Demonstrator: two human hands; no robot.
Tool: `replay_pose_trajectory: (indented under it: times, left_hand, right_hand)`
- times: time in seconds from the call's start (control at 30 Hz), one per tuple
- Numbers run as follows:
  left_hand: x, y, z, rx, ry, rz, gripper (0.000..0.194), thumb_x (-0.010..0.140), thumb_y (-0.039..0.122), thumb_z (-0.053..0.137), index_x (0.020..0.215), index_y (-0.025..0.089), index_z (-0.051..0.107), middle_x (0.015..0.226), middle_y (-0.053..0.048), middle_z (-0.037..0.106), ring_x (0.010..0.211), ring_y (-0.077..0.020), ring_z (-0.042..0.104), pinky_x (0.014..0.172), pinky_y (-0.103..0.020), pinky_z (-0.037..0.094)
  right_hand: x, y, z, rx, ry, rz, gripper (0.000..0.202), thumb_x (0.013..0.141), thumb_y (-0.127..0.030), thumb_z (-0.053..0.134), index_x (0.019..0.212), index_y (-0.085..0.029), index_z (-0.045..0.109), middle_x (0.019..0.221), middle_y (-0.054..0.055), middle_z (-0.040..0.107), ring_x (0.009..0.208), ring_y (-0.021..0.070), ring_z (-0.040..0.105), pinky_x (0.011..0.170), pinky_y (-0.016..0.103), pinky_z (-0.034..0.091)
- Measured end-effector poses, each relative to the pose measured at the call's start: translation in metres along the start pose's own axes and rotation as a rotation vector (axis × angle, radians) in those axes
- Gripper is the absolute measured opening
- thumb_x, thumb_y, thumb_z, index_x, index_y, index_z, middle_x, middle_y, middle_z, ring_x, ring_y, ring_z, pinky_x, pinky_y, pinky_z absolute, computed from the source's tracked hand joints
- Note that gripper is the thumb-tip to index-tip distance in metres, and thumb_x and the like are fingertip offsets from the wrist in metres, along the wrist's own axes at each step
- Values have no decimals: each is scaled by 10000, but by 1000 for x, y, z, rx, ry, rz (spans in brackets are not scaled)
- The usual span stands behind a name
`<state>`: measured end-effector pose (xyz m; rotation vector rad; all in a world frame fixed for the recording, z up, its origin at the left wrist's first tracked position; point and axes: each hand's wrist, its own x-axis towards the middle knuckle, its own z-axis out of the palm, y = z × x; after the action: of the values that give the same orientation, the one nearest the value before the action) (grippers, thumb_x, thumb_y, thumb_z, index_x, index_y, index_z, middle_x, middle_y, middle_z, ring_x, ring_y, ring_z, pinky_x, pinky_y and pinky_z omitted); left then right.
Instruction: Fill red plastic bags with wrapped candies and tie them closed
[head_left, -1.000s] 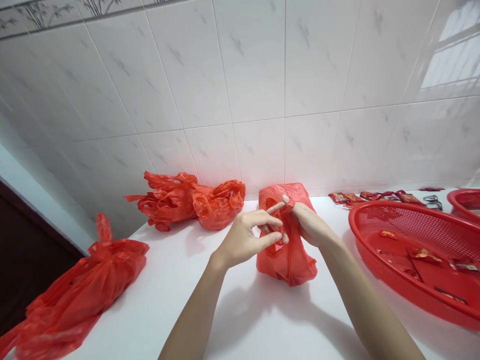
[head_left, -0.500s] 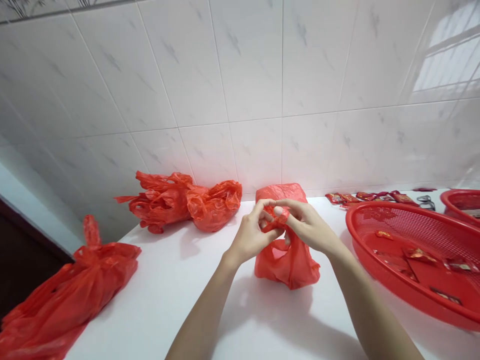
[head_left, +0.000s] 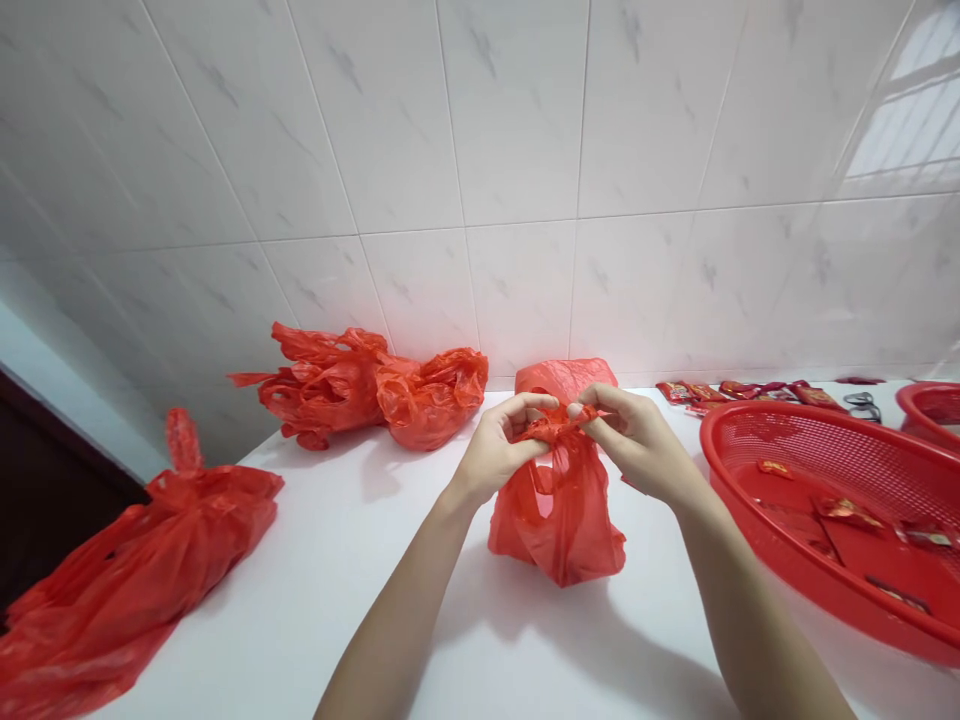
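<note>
A red plastic bag (head_left: 566,520) hangs between my hands at the middle of the white table, its top twisted together. My left hand (head_left: 506,440) pinches the gathered top from the left, thumb below and fingers above. On the other side, my right hand (head_left: 630,435) grips the bag's handle end between thumb and fingers. The two hands are close together at the twisted part. Behind them, against the wall, sits another red bag (head_left: 559,374), partly covered by my hands and the held bag.
Two bunched red bags (head_left: 435,400) sit at the back left, and a larger tied red bag (head_left: 150,570) lies at the left edge. To the right stands a red mesh basket (head_left: 825,590) holding several small packets. More snack packets (head_left: 750,392) lie along the tiled wall.
My hands have moved slightly apart, drawing the bag's top into a tighter twist. The held bag has shifted a little left. The camera view has tilted slightly.
</note>
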<state>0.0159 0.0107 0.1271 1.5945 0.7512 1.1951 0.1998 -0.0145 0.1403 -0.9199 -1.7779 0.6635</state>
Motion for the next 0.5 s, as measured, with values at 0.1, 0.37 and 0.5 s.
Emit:
replay_pose_trajectory:
  times: [0.1, 0.37, 0.5]
  left_hand:
    - [0, 2, -7, -165, -42, -74, 391, 597, 125, 752, 977, 213, 721, 876, -12, 685, 756, -136, 614, 679, -251, 495]
    - [7, 6, -16, -459, 102, -150, 212, 646, 176, 827, 839, 151, 741, 733, 3, 682, 650, -88, 619, 644, -200, 487]
    - [12, 5, -32, -536, 251, -157, 218, 678, 116, 798, 878, 161, 723, 716, 16, 678, 609, -73, 622, 618, -180, 506]
  right_hand:
    - [1, -1, -2, -21, 3, -11, 344, 940, -408, 544, 673, -197, 494, 604, -35, 456, 528, 98, 380, 478, 240, 288]
    - [1, -5, -9, -76, 47, -21, 188, 871, -251, 532, 702, -184, 581, 668, 4, 596, 662, 149, 568, 654, 273, 459]
    - [-1, -7, -18, -182, 128, -12, 218, 833, -236, 530, 627, -185, 578, 591, -7, 552, 584, 134, 501, 569, 258, 391]
